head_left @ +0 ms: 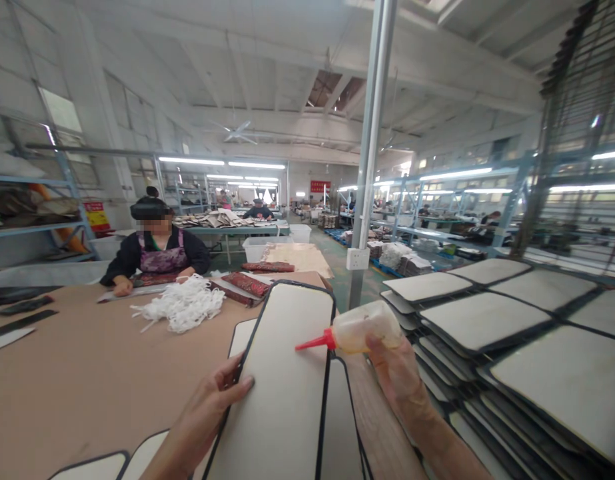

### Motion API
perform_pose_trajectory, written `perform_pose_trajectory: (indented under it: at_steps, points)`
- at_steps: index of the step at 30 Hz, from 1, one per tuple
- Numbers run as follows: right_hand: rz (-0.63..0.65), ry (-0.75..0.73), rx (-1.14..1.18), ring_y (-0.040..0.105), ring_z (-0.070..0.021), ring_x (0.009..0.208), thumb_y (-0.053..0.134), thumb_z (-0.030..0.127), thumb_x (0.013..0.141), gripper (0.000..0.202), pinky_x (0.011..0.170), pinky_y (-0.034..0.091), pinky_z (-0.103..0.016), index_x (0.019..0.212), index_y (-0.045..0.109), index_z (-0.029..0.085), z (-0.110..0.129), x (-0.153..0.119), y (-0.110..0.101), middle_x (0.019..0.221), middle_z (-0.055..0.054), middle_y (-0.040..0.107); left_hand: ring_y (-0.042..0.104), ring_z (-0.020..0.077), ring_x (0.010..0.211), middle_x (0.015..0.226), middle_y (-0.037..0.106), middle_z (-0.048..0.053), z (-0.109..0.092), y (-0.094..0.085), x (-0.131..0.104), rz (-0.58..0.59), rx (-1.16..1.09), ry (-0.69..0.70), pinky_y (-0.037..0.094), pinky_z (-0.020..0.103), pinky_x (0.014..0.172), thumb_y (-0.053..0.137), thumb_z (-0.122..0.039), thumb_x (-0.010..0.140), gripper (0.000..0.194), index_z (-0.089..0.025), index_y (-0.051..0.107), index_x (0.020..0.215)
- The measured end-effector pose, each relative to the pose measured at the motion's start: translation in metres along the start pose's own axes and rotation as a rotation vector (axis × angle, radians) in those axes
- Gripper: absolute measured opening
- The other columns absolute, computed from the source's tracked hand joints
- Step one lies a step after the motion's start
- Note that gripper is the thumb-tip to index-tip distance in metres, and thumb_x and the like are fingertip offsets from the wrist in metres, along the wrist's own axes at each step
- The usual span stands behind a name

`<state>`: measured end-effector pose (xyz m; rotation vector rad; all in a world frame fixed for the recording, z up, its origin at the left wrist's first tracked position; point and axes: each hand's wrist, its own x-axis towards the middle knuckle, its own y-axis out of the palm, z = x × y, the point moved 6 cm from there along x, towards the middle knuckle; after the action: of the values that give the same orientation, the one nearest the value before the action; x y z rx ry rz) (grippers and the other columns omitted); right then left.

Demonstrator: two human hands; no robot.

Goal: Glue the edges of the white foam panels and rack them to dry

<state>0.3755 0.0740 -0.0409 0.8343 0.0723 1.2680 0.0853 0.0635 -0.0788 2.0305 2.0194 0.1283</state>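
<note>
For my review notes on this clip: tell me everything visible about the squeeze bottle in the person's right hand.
The squeeze bottle is soft, translucent plastic, with yellowish liquid inside as far as can be told, and a red cone nozzle. It lies nearly level, nozzle pointing left, its tip over the right edge of the white panel with dark trim. The right hand grips its rear from below; whether the tip touches the panel cannot be told. The left hand holds the panel's left edge.
</note>
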Motion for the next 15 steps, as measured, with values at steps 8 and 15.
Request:
perform_pose_trajectory:
  at_steps: [8, 15]
  points:
    - [0.174, -0.004, -0.147, 0.062, -0.0166, 0.065, 0.088, 0.025, 0.048, 0.055, 0.057, 0.051, -0.025, 0.097, 0.065, 0.021, -0.008, -0.046, 0.016, 0.077, 0.0, 0.07, 0.066, 0.0299, 0.1, 0.105, 0.075, 0.006, -0.003, -0.01, 0.006, 0.033, -0.033, -0.01, 0.054, 0.03, 0.074, 0.091, -0.034, 0.04, 0.068, -0.02, 0.071, 0.103]
    - [0.027, -0.272, -0.302, 0.062, -0.0203, 0.075, 0.087, 0.028, 0.049, 0.063, 0.068, 0.053, -0.032, 0.106, 0.062, 0.022, 0.008, -0.015, 0.021, 0.087, -0.001, 0.069, 0.068, 0.0279, 0.096, 0.109, 0.074, 0.007, -0.007, -0.01, 0.007, 0.171, 0.027, 0.019, 0.054, 0.03, 0.075, 0.087, -0.032, 0.053, 0.066, -0.017, 0.067, 0.114]
